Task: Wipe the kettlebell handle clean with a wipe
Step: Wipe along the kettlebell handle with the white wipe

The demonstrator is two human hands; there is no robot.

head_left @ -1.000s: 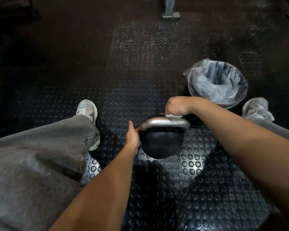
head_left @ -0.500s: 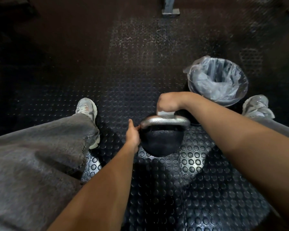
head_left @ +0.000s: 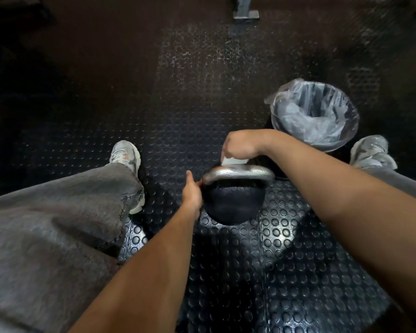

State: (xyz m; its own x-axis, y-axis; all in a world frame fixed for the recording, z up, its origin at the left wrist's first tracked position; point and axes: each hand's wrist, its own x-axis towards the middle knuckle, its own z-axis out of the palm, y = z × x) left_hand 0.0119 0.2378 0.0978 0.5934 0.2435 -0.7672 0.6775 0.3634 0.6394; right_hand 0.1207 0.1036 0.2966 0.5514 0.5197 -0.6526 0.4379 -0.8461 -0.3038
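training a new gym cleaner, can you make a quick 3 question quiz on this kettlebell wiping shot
1. True or false: the right hand holds the white wipe just above the silver handle.
2. What is the left hand doing? A) steadying the kettlebell at the left end of its handle B) lifting the bin C) resting on the knee
3. Fill in: the lined bin stands beside the person's ____ shoe.

Key: 1 true; 2 A; 3 right
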